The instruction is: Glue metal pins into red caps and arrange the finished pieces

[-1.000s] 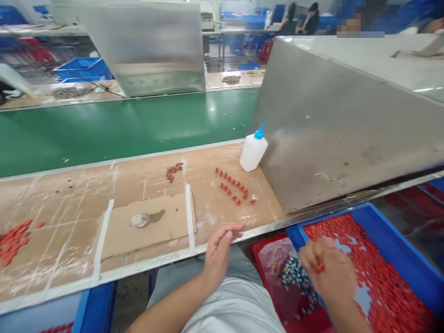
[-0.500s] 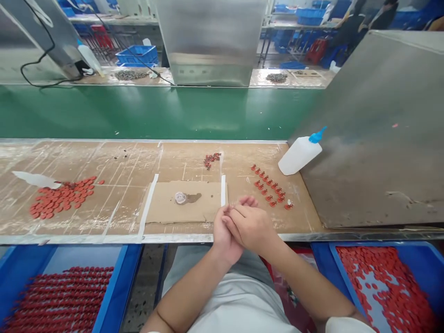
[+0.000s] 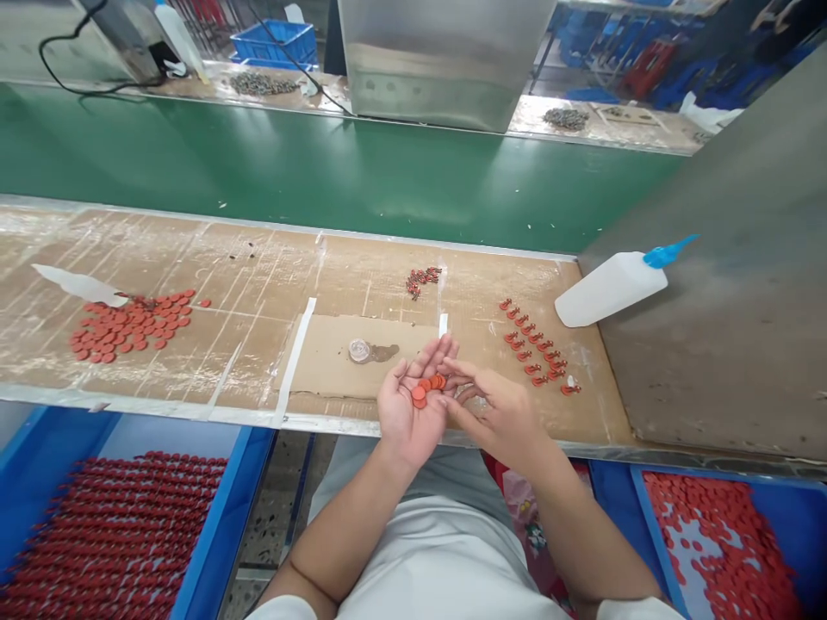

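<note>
My left hand (image 3: 413,413) is turned palm up, cupped under several small red discs (image 3: 419,394) that rest on the palm and fingers. Over its edge, my right hand (image 3: 494,409) has thumb and forefinger apart at the discs; no disc is clearly pinched between them. Beneath and beyond the hands lies a cardboard sheet (image 3: 329,357) taped to the bench, with a small round whitish dish (image 3: 359,350) on it. To the right stand rows of red discs with small dark metal parts on top (image 3: 533,349).
A white bottle with blue nozzle (image 3: 611,288) leans by a grey panel (image 3: 730,301). Small red-and-dark parts (image 3: 423,280) lie behind the cardboard. Loose red discs (image 3: 133,325) are heaped left beside a white-bodied bottle (image 3: 81,284). Blue trays (image 3: 213,534) (image 3: 659,525) flank my lap.
My clasped hands have come apart. The left palm now faces up with red discs showing, and the right fingers have drawn to its side. The camera view has tilted downward.
</note>
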The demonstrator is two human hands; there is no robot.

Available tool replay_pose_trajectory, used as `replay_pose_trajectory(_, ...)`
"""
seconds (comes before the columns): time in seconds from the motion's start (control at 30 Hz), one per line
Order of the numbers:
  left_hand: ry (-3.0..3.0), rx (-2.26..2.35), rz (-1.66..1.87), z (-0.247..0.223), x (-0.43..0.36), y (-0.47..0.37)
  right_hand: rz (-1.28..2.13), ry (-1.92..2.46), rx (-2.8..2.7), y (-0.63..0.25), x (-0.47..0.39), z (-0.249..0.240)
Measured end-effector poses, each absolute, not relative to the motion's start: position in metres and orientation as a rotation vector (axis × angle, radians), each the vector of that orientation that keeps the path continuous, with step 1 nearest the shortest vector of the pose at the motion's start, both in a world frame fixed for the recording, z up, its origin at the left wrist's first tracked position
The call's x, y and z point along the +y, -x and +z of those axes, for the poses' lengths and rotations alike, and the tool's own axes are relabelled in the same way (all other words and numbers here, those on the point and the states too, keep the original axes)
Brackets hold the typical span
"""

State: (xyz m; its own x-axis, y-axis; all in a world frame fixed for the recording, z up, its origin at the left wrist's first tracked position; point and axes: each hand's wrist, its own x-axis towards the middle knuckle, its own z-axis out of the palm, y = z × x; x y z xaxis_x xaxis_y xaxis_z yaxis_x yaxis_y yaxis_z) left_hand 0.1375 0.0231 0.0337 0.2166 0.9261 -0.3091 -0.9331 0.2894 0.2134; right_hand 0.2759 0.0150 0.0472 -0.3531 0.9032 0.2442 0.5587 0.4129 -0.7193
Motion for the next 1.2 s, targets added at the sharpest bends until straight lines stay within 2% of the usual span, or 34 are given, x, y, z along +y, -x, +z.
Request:
replay_pose_trajectory(0.13,0.007,0.385,1.290,0.034,0.022,-0.133,0.648,1.256,-1.954,-0.271,0.013,0.036)
replay_pose_trajectory(0.4,0.030,0.350,1.261,0.037,0.021,-0.128,0.793,1.239,-1.761,-0.266,0.012,0.032)
replay_pose_trajectory(0.8,0.060,0.316,1.190,0.037,0.023,-0.124,0.465,1.140,-2.073,-0.266,0.027,0.041)
replay_pose_trajectory(1.03,0.108,0.309,1.160,0.036,0.024,-0.121,0.502,1.107,-1.986,-0.261,0.029,0.043)
replay_pose_trajectory(1.2,0.131,0.330,1.148,0.031,0.023,-0.118,0.681,1.133,-1.695,-0.257,0.026,0.039)
